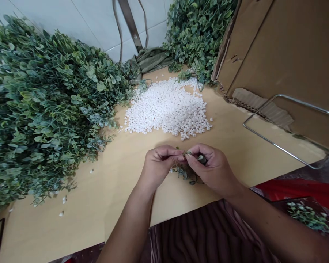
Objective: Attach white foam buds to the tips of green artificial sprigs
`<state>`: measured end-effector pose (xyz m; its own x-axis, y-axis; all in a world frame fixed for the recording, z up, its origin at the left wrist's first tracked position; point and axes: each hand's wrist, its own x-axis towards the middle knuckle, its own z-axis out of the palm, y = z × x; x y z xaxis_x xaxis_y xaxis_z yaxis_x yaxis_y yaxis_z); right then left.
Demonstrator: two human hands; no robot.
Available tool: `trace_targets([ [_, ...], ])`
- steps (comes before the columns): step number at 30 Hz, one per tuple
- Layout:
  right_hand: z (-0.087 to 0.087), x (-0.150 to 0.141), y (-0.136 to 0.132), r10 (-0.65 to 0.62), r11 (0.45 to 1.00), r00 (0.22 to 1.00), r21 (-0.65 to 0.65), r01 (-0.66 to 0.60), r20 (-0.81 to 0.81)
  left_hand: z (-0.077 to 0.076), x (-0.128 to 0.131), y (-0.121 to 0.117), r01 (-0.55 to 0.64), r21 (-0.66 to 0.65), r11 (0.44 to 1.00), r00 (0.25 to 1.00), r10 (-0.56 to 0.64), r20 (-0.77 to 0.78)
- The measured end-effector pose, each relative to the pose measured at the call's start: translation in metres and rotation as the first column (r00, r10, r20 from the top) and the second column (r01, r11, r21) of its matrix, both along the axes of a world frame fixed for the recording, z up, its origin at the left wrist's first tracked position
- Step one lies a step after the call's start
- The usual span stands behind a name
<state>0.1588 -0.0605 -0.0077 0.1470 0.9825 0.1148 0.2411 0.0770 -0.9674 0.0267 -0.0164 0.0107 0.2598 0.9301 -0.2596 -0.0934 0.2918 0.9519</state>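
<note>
Passable tabletop between foliage pile and left hand; room also right of right hand; white bead heap blocks far middle; cardboard box, wire loop hem right.

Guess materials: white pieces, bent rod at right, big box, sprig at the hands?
White pieces: probably plastic; small, uniform, smooth-looking.
Bent rod: likely metal, shiny; bright highlights along it.
Big box: cardboard, matte brown; torn patch shows corrugation.
Sprig: possibly plastic, dull green; too small and shadowed to be sure.
</note>
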Motion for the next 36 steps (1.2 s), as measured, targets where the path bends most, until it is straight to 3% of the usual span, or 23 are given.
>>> trace_targets([
  [12, 0.001, 0.001, 0.000, -0.012, 0.999, 1.000, 0.030, 0.012, -0.008, -0.003, 0.004, -0.001, 0.033, -0.024, 0.999, 0.999, -0.033, -0.009],
  [16, 0.001, 0.003, 0.002, -0.009, 1.000, 0.991, 0.009, 0.010, -0.134, -0.002, -0.005, 0.001, 0.004, 0.104, 0.995, 0.999, 0.001, -0.043],
  [20, -0.002, 0.005, 0.005, -0.083, 0.997, 0.970, -0.025, 0.080, -0.230, -0.001, -0.019, 0.006, -0.001, 0.231, 0.973, 0.982, 0.044, -0.183],
  [25, -0.003, 0.007, 0.004, -0.099, 0.994, 0.969, 0.031, 0.109, -0.227, -0.007, -0.020, 0.006, 0.173, 0.186, 0.967, 0.947, -0.111, -0.301],
  [29, -0.001, 0.007, 0.001, -0.011, 0.990, 0.984, 0.136, 0.036, -0.180, -0.009, -0.008, 0.006, 0.291, 0.161, 0.943, 0.915, -0.225, -0.336],
  [36, 0.003, 0.009, 0.001, 0.203, 0.930, 0.967, 0.338, -0.142, -0.152, -0.002, 0.002, 0.002, 0.374, 0.091, 0.923, 0.919, -0.356, -0.170],
])
